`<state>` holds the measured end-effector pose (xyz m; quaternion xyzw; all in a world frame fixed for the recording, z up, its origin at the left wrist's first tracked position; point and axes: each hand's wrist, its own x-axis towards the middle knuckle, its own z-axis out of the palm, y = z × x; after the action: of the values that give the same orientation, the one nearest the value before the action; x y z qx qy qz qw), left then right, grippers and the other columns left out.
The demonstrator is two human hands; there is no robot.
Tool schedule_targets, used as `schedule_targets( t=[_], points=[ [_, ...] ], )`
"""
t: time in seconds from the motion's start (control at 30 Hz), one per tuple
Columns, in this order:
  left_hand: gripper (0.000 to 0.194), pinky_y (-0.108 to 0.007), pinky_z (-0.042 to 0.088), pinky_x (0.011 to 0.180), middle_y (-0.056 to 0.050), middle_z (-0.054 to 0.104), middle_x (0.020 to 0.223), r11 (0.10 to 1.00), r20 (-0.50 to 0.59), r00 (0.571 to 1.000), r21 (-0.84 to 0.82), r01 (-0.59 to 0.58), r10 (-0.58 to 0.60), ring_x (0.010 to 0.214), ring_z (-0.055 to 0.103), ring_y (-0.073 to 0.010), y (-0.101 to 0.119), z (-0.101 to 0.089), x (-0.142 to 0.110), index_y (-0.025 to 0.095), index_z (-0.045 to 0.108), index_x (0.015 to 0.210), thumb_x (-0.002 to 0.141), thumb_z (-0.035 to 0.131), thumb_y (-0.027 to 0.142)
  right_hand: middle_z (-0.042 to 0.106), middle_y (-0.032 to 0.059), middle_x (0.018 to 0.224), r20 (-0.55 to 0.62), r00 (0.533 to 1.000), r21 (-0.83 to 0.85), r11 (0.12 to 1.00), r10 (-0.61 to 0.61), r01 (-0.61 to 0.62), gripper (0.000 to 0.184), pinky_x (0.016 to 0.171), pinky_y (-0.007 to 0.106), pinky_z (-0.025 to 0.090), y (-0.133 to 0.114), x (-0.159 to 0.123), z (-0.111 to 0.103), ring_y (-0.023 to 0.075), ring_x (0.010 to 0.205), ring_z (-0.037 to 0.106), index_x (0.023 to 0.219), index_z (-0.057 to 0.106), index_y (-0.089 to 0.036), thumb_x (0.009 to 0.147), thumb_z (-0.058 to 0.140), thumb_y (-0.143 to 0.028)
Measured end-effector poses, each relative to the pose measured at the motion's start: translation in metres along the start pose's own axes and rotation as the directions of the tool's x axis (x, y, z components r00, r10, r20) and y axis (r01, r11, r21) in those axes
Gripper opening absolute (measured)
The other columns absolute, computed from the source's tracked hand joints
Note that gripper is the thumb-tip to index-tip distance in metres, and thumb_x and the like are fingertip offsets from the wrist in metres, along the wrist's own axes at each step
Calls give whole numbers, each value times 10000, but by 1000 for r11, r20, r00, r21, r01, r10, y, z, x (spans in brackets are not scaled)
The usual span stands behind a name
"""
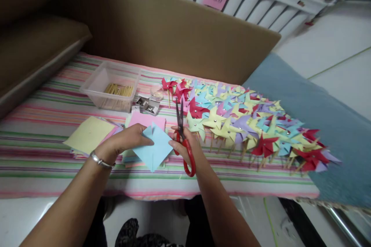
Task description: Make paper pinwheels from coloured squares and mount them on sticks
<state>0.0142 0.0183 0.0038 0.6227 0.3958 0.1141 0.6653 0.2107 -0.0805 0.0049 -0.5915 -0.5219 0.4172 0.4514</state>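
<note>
My left hand [127,141] pinches a folded light-blue paper square [153,148] by its upper left corner, holding it just above the striped cloth. My right hand [187,142] grips red-handled scissors [184,142], blades nearly closed and pointing away from me, right beside the blue paper's right edge. A silver bracelet sits on my left wrist.
Stacked coloured paper sheets [89,135] lie under and left of my hands. A clear plastic tub of wooden sticks [111,88] and a small box of pins [147,105] stand behind. Many finished paper pinwheels [240,119] cover the right side. A cardboard wall [162,27] backs the striped table [43,115].
</note>
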Motion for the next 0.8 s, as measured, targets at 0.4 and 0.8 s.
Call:
schedule_targets(
  t=[0.4, 0.8],
  points=[
    [274, -256, 509, 612, -49, 705, 783, 785, -224, 973, -594, -174, 46, 669, 635, -167, 5, 27, 9, 160, 694, 824, 650, 775, 355, 588, 24, 922, -296, 955, 165, 986, 19, 32, 344, 589, 238, 454, -4, 2, 2, 122, 666, 543, 1067, 498, -203, 733, 570, -244],
    [396, -371, 507, 807, -88, 728, 920, 825, -518, 853, -453, -338, 65, 917, 654, -294, 0, 26, 14, 145, 697, 871, 533, 831, 301, 587, 4, 798, -134, 991, 120, 993, 12, 4, 316, 642, 246, 471, 6, 2, 16, 132, 678, 558, 1067, 517, -193, 766, 581, -264]
  ],
)
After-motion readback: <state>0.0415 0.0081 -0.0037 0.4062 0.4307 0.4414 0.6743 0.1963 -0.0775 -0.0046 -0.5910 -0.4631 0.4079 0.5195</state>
